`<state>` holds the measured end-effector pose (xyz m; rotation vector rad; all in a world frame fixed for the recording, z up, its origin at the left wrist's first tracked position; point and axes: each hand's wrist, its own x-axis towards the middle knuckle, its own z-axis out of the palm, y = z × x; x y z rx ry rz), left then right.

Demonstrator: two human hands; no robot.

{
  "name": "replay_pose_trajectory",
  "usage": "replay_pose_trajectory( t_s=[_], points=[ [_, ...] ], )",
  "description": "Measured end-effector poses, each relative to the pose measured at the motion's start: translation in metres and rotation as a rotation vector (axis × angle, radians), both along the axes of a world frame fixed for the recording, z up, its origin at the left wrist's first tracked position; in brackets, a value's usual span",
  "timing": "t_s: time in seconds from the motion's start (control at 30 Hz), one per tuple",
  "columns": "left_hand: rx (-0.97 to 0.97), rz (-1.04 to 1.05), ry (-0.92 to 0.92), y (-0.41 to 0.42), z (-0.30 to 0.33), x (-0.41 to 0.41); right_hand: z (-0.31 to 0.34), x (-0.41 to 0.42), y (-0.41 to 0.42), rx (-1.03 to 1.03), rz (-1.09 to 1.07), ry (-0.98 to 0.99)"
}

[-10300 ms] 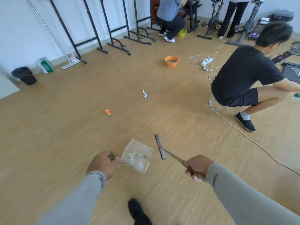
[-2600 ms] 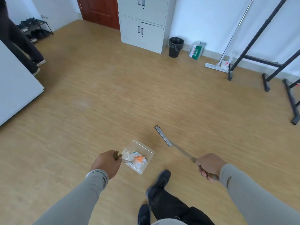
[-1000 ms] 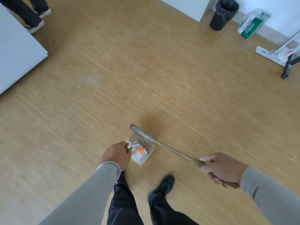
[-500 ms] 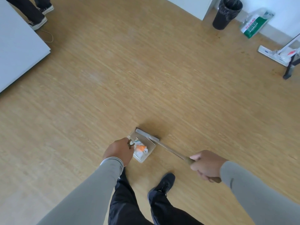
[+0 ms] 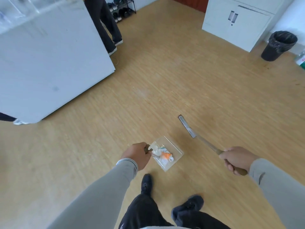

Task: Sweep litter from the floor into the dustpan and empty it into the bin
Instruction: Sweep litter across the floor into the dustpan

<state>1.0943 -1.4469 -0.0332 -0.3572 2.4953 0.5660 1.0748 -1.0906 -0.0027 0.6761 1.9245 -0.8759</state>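
Both hands grip tools: left hand [image 5: 137,156] holds the clear dustpan [image 5: 171,152] of litter [image 5: 165,156], right hand [image 5: 237,158] the broom [image 5: 188,128]; bin [image 5: 279,46] far right.

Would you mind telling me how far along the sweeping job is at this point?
Litter already lies in the clear dustpan, held by the left hand. The right hand grips the broom, lifted clear of the pan. Still left: emptying it into the black bin by the cabinet.
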Motion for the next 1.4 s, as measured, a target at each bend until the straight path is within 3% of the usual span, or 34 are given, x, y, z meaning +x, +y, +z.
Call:
replay_pose_trajectory(
  t_s=[0.7, 1.03, 1.4],
  points=[
    [0.04, -0.269, 0.167, -0.087, 0.033, -0.017, 0.042, 0.117, -0.097, 0.072, -0.447, 0.0],
    [0.07, -0.397, 0.145, -0.043, 0.029, -0.033, 0.032, 0.175, -0.067, 0.065, -0.668, 0.006],
    [0.055, -0.565, 0.13, 0.069, 0.039, -0.053, 0.028, 0.2, 0.01, 0.027, -0.952, -0.023]
  ],
)
